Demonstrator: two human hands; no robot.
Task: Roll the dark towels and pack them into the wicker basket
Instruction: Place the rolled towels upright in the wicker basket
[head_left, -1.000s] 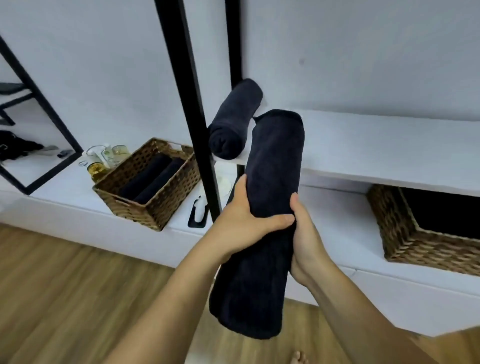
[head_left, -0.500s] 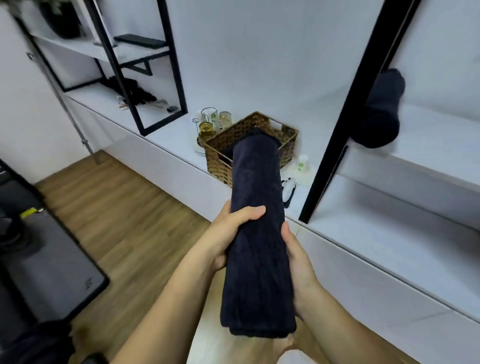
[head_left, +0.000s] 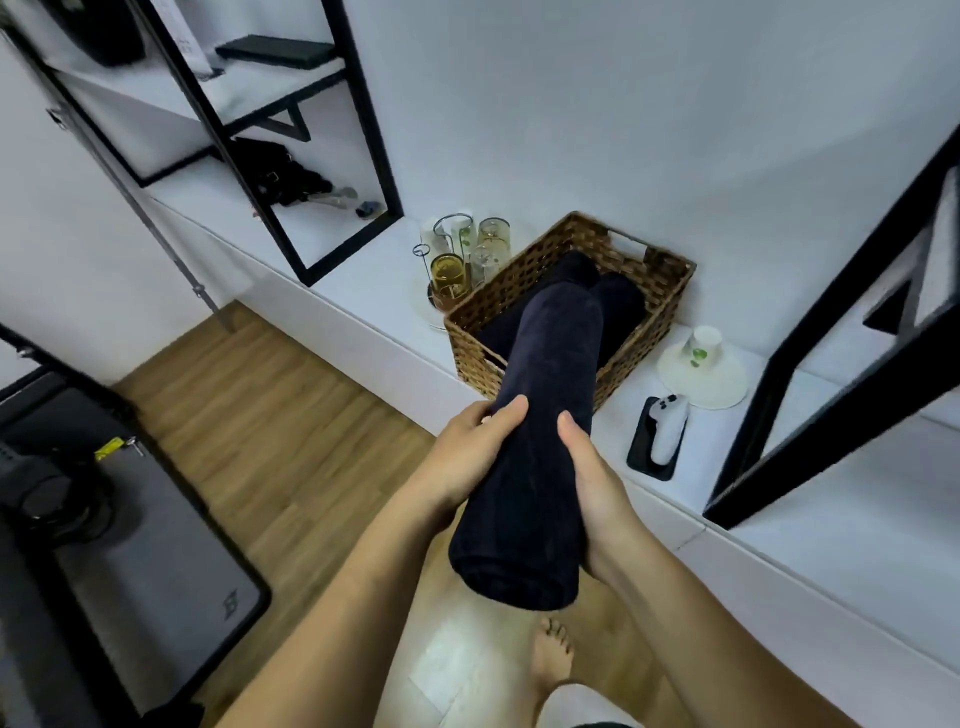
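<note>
So the rolled dark towel (head_left: 540, 431) is held up in mid-air, near end pointing at the floor and far end reaching over the wicker basket (head_left: 660, 322). Can't tell if it touches the rolled towels (head_left: 621, 296) already lying in there. The left hand (head_left: 467, 457) wraps round its left side, thumb on top, and the right hand (head_left: 597, 493) cups the right side, fingers curled underneath. The basket sits on a white ledge (head_left: 363, 291), with glasses (head_left: 457, 260) just to its left and a paper cup (head_left: 704, 345) and white controller (head_left: 667, 428) to its right.
</note>
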